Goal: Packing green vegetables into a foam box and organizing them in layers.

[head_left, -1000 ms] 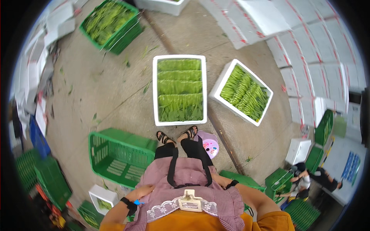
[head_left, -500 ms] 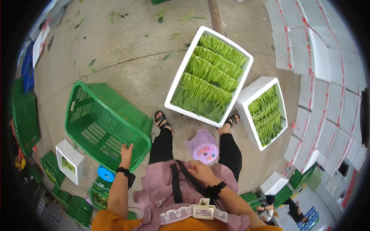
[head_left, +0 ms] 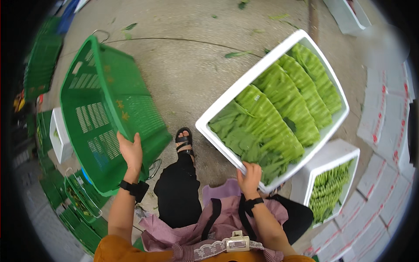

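My left hand [head_left: 130, 150] grips the long rim of a green plastic crate [head_left: 126, 83], thumb and fingers hooked over the edge. The crate is tilted toward the left, and its slotted inside holds nothing that I can see. With my right hand [head_left: 250, 178] I hold the near edge of a large white foam box [head_left: 251, 80], fingers curled over its rim. Inside that box lie leafy green vegetables [head_left: 279, 118] in several neat rows, stems toward the far right and leaves toward the near left.
A second foam box [head_left: 302, 180] with greens stands at the right, before stacked white cartons [head_left: 375, 115]. A purple stool [head_left: 222, 190] is between my legs. Green crates [head_left: 43, 65] are stacked at far left, near a small white box [head_left: 64, 139]. Loose leaves [head_left: 237, 55] litter the floor.
My right hand has gone from my lap to the large foam box's rim. My left hand has shifted along the crate's rim, and the crate is tipped differently. The view has moved closer.
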`<state>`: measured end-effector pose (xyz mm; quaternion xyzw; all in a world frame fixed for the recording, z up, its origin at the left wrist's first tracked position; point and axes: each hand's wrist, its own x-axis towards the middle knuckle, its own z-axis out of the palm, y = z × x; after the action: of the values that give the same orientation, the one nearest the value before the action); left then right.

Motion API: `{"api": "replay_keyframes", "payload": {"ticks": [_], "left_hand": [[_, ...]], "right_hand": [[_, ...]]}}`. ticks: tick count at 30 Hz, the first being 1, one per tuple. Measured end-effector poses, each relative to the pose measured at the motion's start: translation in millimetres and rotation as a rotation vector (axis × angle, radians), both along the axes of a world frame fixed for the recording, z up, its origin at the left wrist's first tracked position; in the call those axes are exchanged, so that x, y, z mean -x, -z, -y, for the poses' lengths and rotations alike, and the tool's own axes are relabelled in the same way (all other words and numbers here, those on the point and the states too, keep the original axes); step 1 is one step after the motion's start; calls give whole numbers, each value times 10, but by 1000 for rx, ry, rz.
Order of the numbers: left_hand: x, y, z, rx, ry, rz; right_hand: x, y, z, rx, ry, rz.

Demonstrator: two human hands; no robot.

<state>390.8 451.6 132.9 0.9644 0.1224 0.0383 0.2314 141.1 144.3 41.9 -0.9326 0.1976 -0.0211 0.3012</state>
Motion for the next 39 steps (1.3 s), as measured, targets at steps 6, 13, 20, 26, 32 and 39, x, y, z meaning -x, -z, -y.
{"api": "replay_keyframes", "payload": {"ticks": [6, 13, 20, 26, 32, 39], "left_hand": [[89, 51, -8, 47, -43, 44], [110, 86, -45, 71, -66, -2], [101, -69, -316, 201, -66, -149], [1056, -337, -1000, 380, 592, -297], [2027, -109, -1256, -420, 568, 14], [1467, 76, -604, -369, 375, 217]], "right_hand": [[123, 145, -128, 288, -18, 149], [148, 119, -215, 369, 48, 190], [159, 120, -206, 282, -99, 242], [154, 109, -109, 293, -111, 152], [169, 80, -165, 288, -104, 160], [416, 82, -60, 320, -122, 236]]}}
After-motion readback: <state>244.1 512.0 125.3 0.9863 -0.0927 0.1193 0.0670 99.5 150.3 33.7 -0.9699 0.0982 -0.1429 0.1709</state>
